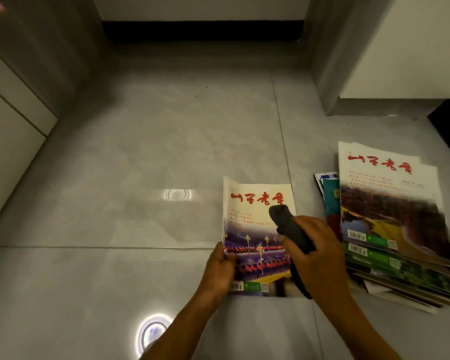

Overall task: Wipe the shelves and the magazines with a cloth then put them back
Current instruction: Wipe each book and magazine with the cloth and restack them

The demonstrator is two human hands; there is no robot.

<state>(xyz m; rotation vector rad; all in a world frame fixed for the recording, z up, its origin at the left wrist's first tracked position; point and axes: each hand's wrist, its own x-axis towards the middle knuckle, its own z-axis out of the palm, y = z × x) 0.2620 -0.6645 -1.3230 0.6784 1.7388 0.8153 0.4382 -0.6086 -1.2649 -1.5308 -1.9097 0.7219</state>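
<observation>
Magazine (255, 224): flat on floor, left of the stack (395, 224).
Left hand (220, 268): pinches the magazine's lower left edge.
Right hand (315, 253): grips dark cloth (286, 224) over the cover.
Procedure: keep edge pinned; wipe in straight, light strokes toward the free edge.
</observation>
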